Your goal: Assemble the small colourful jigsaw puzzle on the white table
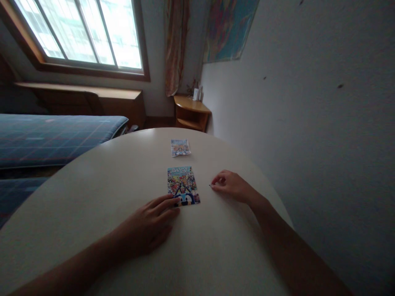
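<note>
A colourful printed card [183, 183] with a blue cartoon dog's head lies flat on the white round table [123, 172]. My left hand [156, 222] rests with fingers stretched out, their tips on the card's lower left corner. To the right of the card, my right hand [230, 185] is pinched, thumb against fingers, just above the tabletop. A tiny dark thing [210, 185] shows at its fingertips, too small to name. Farther back lies a smaller pack or sheet [180, 147] with a similar print, its edges slightly crumpled.
The table's right edge runs close to a pale wall [324, 144]. Left of the table is a bed with a blue checked mattress [55, 137]. Beyond the far edge stands a wooden corner shelf [193, 105] with small items on it; a curtain [175, 49] hangs beside the window.
</note>
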`<action>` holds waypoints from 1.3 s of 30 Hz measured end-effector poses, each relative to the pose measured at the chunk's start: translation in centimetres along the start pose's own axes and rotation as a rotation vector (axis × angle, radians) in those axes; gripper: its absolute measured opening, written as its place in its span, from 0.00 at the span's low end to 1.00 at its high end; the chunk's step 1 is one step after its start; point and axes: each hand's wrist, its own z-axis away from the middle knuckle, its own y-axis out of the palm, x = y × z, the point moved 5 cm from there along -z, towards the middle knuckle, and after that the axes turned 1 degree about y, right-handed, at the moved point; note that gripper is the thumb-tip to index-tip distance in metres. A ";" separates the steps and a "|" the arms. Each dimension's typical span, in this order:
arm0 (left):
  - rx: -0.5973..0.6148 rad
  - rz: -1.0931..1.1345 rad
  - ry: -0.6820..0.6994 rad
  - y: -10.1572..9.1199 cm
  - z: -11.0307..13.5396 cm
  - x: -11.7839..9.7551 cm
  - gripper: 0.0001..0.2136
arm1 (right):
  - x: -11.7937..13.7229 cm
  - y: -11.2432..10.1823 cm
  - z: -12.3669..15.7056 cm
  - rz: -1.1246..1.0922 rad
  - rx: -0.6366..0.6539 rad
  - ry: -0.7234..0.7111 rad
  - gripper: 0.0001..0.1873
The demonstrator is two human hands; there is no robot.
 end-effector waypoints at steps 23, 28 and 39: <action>-0.001 0.012 0.003 -0.2 -0.1 -0.2 0.19 | 5.0 2.6 0.3 -0.282 -0.003 -0.263 0.05; -0.004 0.029 -0.003 -0.2 -0.2 -0.1 0.19 | 5.1 3.3 -0.3 -0.282 -0.064 -0.292 0.06; 0.007 0.004 -0.009 0.0 -0.1 -0.1 0.18 | 5.1 4.1 -0.7 -0.225 -0.104 -0.346 0.05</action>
